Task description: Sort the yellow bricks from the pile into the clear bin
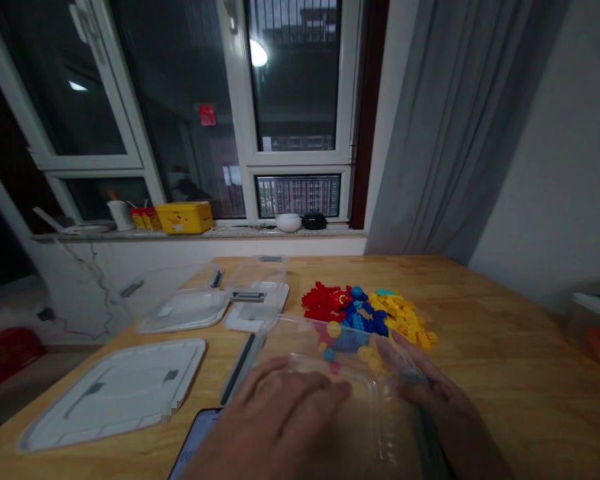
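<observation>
Right in front of me is a clear plastic storage box (360, 393), tilted, with a grey clip along its left side. Across its near face lies my left hand (285, 407), fingers together and bent against the plastic. My right hand (437, 393) grips the box's right side, its thumb partly hidden. Through the clear wall show several small yellow, blue and pink round pieces; whether they lie inside or behind it I cannot tell. Just beyond the box, plastic toy pieces lie heaped by colour: red pieces (323, 302), blue pieces (363, 319) and yellow pieces (403, 317).
A large white lid (120, 390) lies at the left, near a phone (197, 437) partly under my left arm. Behind it stand two clear boxes (257, 273) by white lids (187, 310). A yellow box (184, 217) sits on the windowsill; a grey curtain hangs at right.
</observation>
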`<state>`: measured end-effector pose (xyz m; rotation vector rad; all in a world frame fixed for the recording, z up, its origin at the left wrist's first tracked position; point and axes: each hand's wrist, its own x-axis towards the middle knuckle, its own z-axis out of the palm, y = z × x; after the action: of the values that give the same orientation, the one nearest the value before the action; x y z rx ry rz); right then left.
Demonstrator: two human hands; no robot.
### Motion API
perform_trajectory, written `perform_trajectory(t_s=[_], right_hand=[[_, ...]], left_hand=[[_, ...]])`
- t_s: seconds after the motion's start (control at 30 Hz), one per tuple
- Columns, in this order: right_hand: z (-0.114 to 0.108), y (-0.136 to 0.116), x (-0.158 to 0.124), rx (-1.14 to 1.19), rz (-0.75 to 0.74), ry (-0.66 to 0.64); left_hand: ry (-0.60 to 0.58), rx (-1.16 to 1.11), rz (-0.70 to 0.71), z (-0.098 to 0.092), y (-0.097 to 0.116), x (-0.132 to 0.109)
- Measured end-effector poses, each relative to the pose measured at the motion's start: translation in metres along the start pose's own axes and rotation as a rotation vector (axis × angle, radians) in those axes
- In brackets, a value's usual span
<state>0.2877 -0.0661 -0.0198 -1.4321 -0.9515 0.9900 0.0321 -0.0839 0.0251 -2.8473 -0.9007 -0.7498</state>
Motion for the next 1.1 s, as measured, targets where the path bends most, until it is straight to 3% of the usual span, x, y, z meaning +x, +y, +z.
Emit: perform_trajectory(t_s=[0.1, 0.23, 0.33, 0.47, 0.67, 0.77, 0.87, 0.93, 1.1], right_hand=[[-0.004, 0.011, 0.007, 0.060, 0.049, -0.077], [-0.006, 0.039, 0.025, 0.184, 0.071, -0.204], [-0.007, 0.052, 0.034, 0.215, 0.055, -0.260], [-0.012, 0.053, 0.042, 0.233, 0.053, -0.310], [-0.021, 0.063, 0.060, 0.096, -0.037, -0.326], [-0.023, 0.065, 0.059, -0.006, -0.103, -0.323], [-0.030, 0.052, 0.066, -0.063, -0.157, -0.240], [-0.043, 0.043, 0.090, -0.053, -0.197, -0.091], [-0.091, 0.053, 0.203, -0.227, -0.311, 0.327]], left_hand=[[0.061, -0.085, -0.339, -0.024, -0.025, 0.009], [0.047, -0.423, -0.606, -0.011, -0.075, 0.017], [-0.066, -0.776, -0.696, 0.007, -0.104, 0.019], [-0.192, -1.082, -0.732, 0.022, -0.118, 0.016], [-0.207, -1.522, -0.731, 0.041, -0.115, 0.009], [-0.143, -1.562, -0.736, 0.045, -0.114, 0.008], [-0.089, -1.532, -0.726, 0.048, -0.115, 0.009], [-0.077, -1.537, -0.680, 0.051, -0.117, 0.009], [-0.065, -1.530, -0.629, 0.060, -0.123, 0.006]])
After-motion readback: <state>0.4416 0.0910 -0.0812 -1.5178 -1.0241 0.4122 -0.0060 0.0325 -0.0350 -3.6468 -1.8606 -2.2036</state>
